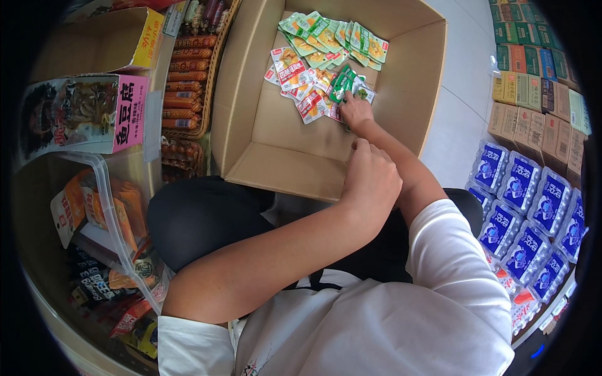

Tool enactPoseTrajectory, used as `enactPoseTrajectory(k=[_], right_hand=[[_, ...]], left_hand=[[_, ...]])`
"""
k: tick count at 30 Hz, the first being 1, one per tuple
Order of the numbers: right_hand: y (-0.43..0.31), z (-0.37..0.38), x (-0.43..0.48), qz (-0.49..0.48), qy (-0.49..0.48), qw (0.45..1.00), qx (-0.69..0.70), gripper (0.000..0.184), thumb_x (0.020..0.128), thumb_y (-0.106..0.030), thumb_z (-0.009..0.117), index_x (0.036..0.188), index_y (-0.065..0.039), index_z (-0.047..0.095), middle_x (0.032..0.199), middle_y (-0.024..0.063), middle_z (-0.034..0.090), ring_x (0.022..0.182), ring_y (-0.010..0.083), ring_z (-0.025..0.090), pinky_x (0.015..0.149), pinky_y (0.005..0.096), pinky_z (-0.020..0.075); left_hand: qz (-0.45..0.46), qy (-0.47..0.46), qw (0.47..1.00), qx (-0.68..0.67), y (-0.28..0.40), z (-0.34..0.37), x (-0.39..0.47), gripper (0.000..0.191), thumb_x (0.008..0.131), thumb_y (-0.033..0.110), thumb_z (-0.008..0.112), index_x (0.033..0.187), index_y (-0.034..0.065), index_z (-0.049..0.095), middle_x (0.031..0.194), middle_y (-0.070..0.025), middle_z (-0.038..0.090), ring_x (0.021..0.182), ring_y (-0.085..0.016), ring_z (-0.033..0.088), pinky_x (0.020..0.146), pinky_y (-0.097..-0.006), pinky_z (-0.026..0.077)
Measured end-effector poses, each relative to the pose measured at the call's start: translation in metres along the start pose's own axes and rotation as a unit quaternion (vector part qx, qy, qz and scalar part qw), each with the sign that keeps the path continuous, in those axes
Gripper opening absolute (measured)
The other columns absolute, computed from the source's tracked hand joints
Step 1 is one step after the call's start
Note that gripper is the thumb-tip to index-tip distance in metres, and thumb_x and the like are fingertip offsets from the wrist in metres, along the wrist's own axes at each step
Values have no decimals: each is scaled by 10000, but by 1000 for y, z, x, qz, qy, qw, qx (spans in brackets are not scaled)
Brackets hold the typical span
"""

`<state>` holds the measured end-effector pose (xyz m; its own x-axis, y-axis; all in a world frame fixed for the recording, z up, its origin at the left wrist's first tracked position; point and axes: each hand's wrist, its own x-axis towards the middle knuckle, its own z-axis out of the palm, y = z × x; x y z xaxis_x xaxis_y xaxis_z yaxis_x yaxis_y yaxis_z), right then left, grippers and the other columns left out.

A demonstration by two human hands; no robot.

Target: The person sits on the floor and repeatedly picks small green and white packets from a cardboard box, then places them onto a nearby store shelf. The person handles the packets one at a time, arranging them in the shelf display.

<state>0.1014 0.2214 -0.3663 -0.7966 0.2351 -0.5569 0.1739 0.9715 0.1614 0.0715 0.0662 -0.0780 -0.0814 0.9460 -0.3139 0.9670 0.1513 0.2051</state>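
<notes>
My right hand [358, 112] reaches into an open cardboard box [296, 169] before my knees. Its fingertips are on a dark green snack packet [344, 82], gripping its lower end. Beside those fingers lies a silver-and-green packet [363, 93], partly covered. Red-and-white snack packets [290, 70] lie loosely overlapped to the left of this hand. Farther back is a pile of light green and yellow packets [324, 35]. My left hand [374, 171] is above the box's near edge, close to my right forearm, with curled fingers; its palm side is hidden.
On the left, a shelf holds a wicker basket [214, 84] of wrapped sausages [186, 98], a pink-fronted display box [129, 113] and a clear plastic bin [106, 188] with snack packs. To the right, stacked cartons [531, 127] and blue-labelled clear packs [519, 188] line the tiled floor [465, 94].
</notes>
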Motion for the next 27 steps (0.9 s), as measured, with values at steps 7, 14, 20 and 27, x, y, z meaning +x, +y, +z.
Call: enactPoseTrajectory(k=[7,14,20,27], right_hand=[[16,2,-1,-49,-9,999,18,175,901,-126,590,1002,-121,734,1181,122,629,974,270,711,755,411,591],[19,-3,-9,-30,2,997,66,178,888,-108,591,994,-109,735,1114,117,669,981,284,709,764,416,589],[27,4,-11,-20,28,999,16,178,880,-108,597,936,-96,766,1073,99,700,971,285,714,779,414,593],[30,-22,-12,-18,-10,1000,14,168,855,-118,609,881,-128,775,927,105,755,892,277,736,727,417,594]], left_hand=[[3,-3,1000,1,-2,-3,0,179,823,140,699,981,76,751,825,-4,680,850,-170,660,764,-326,441],[-3,7,1000,-1,-1,-4,-1,179,815,141,709,976,78,752,822,0,673,848,-166,657,762,-319,438],[1,5,1000,-2,-2,-7,-1,159,809,135,711,955,81,746,819,-3,671,848,-166,657,762,-320,438],[-13,44,999,-3,-7,-3,3,148,789,115,712,929,72,735,821,-19,681,860,-180,662,772,-326,455]])
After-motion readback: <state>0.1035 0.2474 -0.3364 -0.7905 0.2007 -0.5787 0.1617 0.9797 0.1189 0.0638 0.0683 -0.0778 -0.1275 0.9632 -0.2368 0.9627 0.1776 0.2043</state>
